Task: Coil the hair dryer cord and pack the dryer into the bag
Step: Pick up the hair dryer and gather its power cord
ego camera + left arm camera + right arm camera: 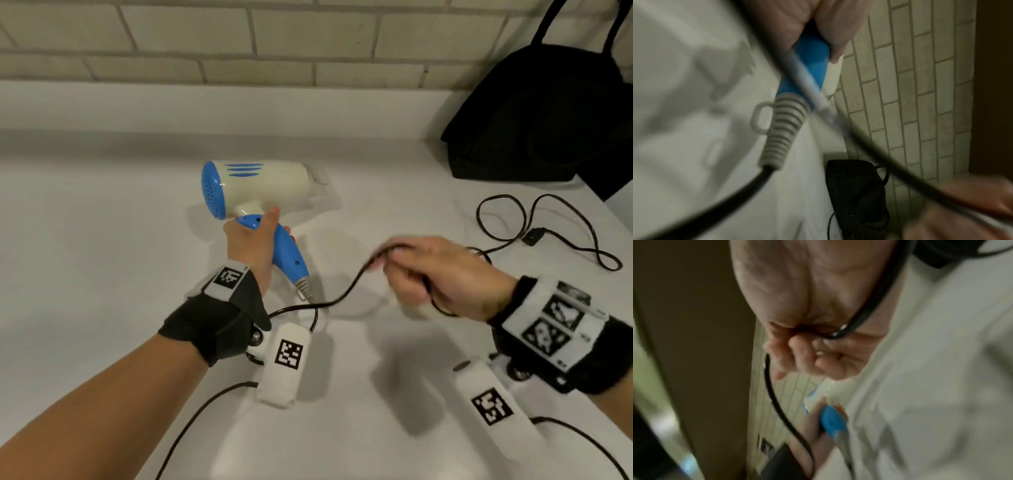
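Note:
A white hair dryer (260,186) with a blue rear grille and blue handle (807,65) is held above the white counter (102,240). My left hand (251,240) grips that handle, nozzle pointing right. Its black cord (346,291) leaves the grey strain relief (783,129) and rises to my right hand (435,270), which holds it in curled fingers (807,353). The rest of the cord (548,226) lies in loose loops on the counter at the right, with the plug (534,236). A black bag (548,113) stands at the back right against the wall.
A tiled wall (239,41) runs behind the counter, above a white ledge (205,106). Thin black cables (191,421) from the wrist cameras trail over the counter near its front edge.

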Motion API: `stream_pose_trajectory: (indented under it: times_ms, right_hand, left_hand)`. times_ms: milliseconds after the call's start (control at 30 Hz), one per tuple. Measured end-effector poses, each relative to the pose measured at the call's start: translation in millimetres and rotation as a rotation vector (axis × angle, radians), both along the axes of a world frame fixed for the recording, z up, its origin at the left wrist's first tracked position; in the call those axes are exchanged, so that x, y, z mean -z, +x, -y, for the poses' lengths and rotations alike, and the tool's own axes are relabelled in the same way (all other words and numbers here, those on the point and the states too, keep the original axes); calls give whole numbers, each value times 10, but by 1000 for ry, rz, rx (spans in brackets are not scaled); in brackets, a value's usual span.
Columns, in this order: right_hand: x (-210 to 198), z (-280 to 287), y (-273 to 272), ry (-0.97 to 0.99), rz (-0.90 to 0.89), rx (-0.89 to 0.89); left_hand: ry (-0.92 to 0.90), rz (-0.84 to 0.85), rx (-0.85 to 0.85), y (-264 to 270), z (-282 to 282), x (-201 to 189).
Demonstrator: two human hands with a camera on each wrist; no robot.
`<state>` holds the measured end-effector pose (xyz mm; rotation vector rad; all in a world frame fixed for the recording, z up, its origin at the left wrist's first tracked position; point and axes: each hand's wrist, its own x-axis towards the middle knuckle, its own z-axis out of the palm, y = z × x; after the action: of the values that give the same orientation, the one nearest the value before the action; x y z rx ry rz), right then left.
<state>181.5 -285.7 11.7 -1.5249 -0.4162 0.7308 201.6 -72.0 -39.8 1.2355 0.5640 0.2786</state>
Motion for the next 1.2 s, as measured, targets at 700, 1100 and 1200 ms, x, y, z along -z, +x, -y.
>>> stream_pose_trajectory:
  times_ms: [700, 1100, 1200]
  right_hand:
    - [167, -306, -238, -537, 379, -462]
    - [181, -212, 303, -232, 104, 601]
    - [256, -154, 336, -248, 78, 622]
  left_hand:
    - [26, -21, 184, -20, 160, -89]
    - [48, 83, 303, -160, 274, -252]
    - [24, 130, 286, -175, 292, -280]
